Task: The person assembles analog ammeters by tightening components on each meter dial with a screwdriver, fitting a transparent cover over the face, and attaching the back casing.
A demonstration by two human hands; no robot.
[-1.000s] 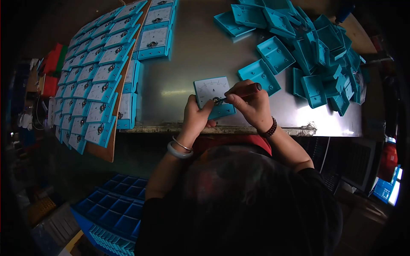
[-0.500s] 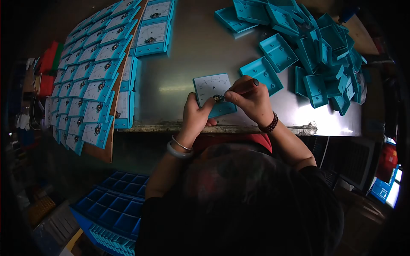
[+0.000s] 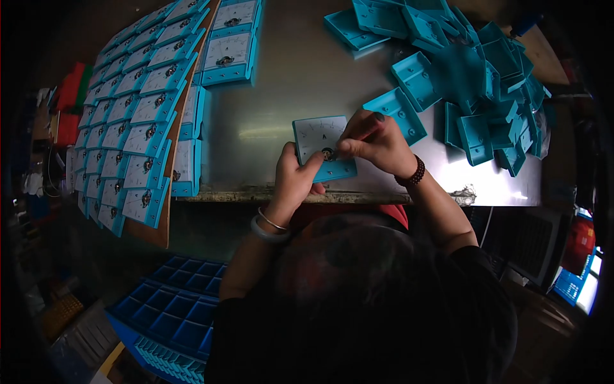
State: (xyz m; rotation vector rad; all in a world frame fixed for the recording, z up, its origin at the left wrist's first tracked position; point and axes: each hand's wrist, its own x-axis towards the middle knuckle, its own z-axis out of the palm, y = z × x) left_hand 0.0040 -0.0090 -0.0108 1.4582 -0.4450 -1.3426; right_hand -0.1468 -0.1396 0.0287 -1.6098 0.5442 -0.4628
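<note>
My left hand [image 3: 296,171] grips an ammeter [image 3: 313,133] with a white dial face and a teal base, just above the metal table near its front edge. Its thumb rests by the small metal movement [image 3: 327,154] at the lower middle of the dial. Pinched in my right hand [image 3: 384,146] is a tool with a reddish-brown handle [image 3: 369,130], which looks like a screwdriver. The handle slants up to the right; my fingers hide the tip, close beside the movement.
Rows of similar ammeters [image 3: 150,105] overlap on a brown board [image 3: 174,160] at the left. More stand on the table [image 3: 275,83] beside it. Teal cases [image 3: 419,80] are heaped at the right. A blue divided crate [image 3: 173,301] sits below left.
Both hands and the ammeter show slightly further right and lower. The tool handle has tilted a little. A teal shape in the case heap is now blurred.
</note>
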